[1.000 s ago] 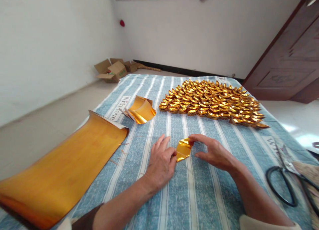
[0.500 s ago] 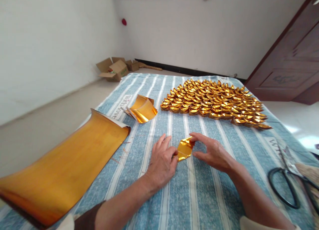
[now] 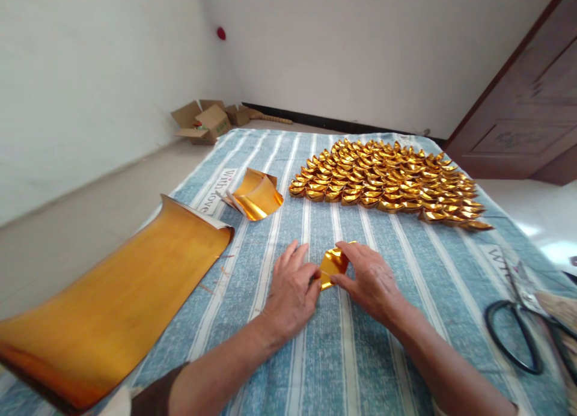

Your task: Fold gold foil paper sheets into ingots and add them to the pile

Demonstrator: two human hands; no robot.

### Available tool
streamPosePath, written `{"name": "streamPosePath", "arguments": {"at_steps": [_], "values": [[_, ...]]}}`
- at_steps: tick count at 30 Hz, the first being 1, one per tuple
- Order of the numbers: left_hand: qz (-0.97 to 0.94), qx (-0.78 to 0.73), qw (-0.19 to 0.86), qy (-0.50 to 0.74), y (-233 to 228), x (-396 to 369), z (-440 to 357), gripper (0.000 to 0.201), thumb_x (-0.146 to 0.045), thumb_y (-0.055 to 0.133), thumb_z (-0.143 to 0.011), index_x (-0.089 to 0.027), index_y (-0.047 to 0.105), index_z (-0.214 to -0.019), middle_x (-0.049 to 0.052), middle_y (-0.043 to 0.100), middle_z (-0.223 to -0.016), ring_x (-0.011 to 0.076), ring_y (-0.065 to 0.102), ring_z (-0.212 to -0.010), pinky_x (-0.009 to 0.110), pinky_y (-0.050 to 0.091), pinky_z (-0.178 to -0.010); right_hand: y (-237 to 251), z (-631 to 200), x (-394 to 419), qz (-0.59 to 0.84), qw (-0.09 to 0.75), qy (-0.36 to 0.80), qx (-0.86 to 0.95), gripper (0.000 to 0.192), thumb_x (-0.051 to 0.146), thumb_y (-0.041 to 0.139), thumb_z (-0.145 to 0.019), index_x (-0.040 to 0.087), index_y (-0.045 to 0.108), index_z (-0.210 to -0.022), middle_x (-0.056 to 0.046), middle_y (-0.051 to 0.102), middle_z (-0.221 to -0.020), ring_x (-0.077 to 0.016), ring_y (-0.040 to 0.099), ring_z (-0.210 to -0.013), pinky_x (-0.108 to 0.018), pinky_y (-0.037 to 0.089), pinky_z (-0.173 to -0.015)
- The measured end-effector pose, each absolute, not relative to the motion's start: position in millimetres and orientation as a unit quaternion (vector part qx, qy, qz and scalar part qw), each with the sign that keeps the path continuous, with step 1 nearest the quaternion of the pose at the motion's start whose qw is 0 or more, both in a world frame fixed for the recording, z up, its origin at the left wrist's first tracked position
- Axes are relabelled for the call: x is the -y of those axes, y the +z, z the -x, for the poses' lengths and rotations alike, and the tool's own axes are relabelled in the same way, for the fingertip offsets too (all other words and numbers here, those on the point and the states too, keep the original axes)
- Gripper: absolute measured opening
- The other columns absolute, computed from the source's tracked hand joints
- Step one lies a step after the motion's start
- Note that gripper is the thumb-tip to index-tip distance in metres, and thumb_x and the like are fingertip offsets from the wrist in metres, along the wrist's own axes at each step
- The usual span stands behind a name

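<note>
A small piece of shiny gold foil paper (image 3: 332,264), partly folded, lies on the striped cloth between my hands. My left hand (image 3: 294,287) pinches its left edge between thumb and forefinger, the other fingers resting on the cloth. On the paper's right side, my right hand (image 3: 369,278) grips with its forefinger at the far edge and its thumb near the middle, covering that end. Beyond my hands stand many folded gold paper ingots (image 3: 383,178) in close rows. A small stack of curled gold paper pieces (image 3: 256,195) sits to their left.
A large gold paper sheet (image 3: 121,284) curls along the table's left side. Black-handled scissors (image 3: 518,320) lie at the right edge. The table wears a blue and white striped cloth (image 3: 315,356). Open cardboard boxes (image 3: 207,124) stand on the floor beyond.
My right hand has moved left over the foil paper, its thumb now pressing nearer the middle. The left hand keeps its pinch almost in place.
</note>
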State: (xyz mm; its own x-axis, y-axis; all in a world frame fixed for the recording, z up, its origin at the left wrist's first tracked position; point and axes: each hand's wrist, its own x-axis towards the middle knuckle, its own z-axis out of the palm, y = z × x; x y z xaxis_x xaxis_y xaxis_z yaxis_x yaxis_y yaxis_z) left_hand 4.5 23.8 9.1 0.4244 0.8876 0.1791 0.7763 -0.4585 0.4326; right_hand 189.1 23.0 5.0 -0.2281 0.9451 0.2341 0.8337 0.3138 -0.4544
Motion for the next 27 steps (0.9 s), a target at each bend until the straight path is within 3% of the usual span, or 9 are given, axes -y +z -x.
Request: {"name": "streamPosePath", "arguments": {"at_steps": [9,27], "values": [[-0.834,-0.498,0.159,0.177,9.9,-22.7,-1.7,0.010,-0.013,0.056,-0.084,-0.015,0.065,-0.088,0.016,0.045,-0.140,0.0367,0.028,-0.138,0.058,0.029,-0.108,8.9,-189.3,-22.9,0.569,0.204,0.121,0.788,0.023,0.028,0.070,-0.078,0.022,0.056,-0.096,-0.002,0.062,-0.092,-0.0217,0.053,-0.085,-0.034,0.038,-0.075],[-0.850,-0.455,0.263,0.027,33.5,-44.4,18.5,0.032,-0.021,0.070,-0.078,-0.026,0.068,-0.109,0.009,0.028,-0.155,0.0365,0.016,-0.143,0.054,0.018,-0.113,2.7,-194.6,-26.4,0.548,0.214,0.120,0.800,0.019,0.032,0.071,-0.079,0.022,0.061,-0.091,-0.003,0.061,-0.096,-0.0220,0.053,-0.092,-0.035,0.038,-0.079]]}}
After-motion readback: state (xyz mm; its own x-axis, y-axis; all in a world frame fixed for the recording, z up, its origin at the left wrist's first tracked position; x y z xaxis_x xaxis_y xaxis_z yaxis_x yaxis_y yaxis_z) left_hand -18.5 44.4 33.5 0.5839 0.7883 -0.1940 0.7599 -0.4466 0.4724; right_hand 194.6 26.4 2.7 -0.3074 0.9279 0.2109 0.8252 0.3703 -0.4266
